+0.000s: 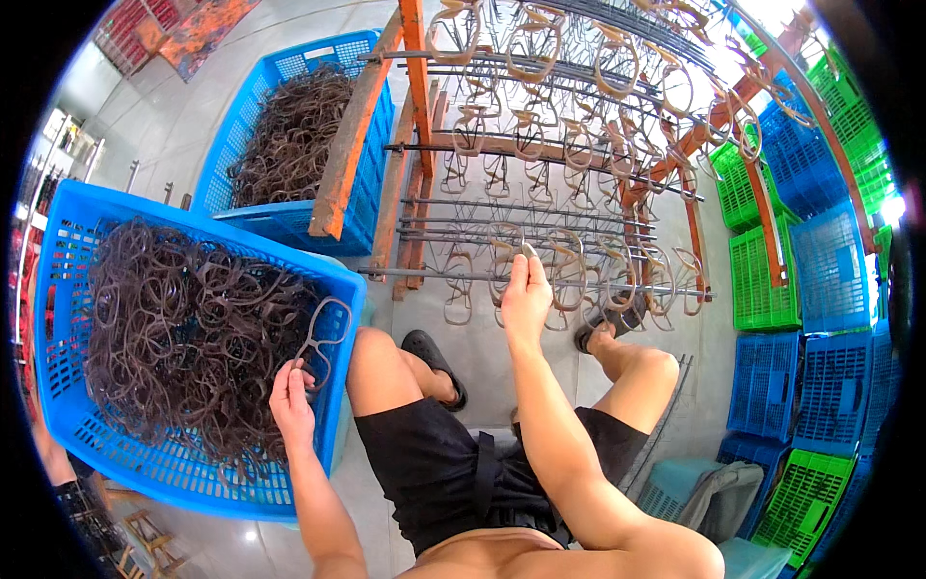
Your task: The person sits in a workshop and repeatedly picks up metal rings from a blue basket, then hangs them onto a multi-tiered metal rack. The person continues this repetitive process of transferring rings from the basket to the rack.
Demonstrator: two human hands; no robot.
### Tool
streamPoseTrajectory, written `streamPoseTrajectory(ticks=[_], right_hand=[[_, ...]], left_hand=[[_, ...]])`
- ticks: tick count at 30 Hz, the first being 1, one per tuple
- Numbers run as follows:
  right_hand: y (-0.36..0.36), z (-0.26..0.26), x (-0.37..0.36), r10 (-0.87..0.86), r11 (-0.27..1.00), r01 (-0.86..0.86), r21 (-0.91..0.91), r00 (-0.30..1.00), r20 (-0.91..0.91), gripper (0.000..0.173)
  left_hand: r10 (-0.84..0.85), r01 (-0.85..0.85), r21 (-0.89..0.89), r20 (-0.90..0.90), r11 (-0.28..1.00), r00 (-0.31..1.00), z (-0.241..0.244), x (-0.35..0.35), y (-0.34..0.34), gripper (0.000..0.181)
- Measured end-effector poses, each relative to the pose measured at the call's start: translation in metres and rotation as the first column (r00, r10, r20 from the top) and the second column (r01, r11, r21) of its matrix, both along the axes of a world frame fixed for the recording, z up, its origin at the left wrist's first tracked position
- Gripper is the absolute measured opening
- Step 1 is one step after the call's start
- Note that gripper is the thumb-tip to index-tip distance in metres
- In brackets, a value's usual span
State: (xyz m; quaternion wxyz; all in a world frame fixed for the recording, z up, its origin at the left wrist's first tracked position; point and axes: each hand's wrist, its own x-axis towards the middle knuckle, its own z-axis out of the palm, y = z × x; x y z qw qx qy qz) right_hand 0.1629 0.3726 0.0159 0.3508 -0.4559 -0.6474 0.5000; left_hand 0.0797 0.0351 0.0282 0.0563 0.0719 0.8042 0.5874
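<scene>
My left hand [293,394] pinches the rim of a grey-brown eyeglass frame [318,344] without lenses. It holds this frame at the right side of a blue plastic crate [181,499], over a heap of similar dark frames [181,340]. My right hand [527,293] reaches forward to the lowest front rod [434,274] of an orange rack, thumb and finger drawn together. A small pale thing [530,250] shows at its fingertips, against the rim of a hanging frame [506,235]. Whether the fingers grip that frame is unclear.
Rows of eyeglass frames [532,43] hang on the rack's rods, between orange posts [416,87]. Behind the near crate stands a second blue crate [217,166] of frames. Green crates [763,275] and blue crates [759,383] are stacked at right. A grey cloth [723,488] drapes there.
</scene>
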Motion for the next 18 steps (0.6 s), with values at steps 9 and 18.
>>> streamPoseTrajectory(ticks=[9,18], right_hand=[[-0.018,0.008,-0.018,-0.082,0.988,0.079,0.131,0.996,0.020,0.020],[-0.016,-0.005,-0.018,-0.143,0.956,0.142,0.256,0.990,-0.013,0.024]], left_hand=[[-0.085,0.083,0.090,0.018,0.992,0.996,0.003,-0.001,0.013,0.024],[-0.194,0.197,0.066,-0.043,0.978,0.980,0.011,0.001,0.030,0.022]])
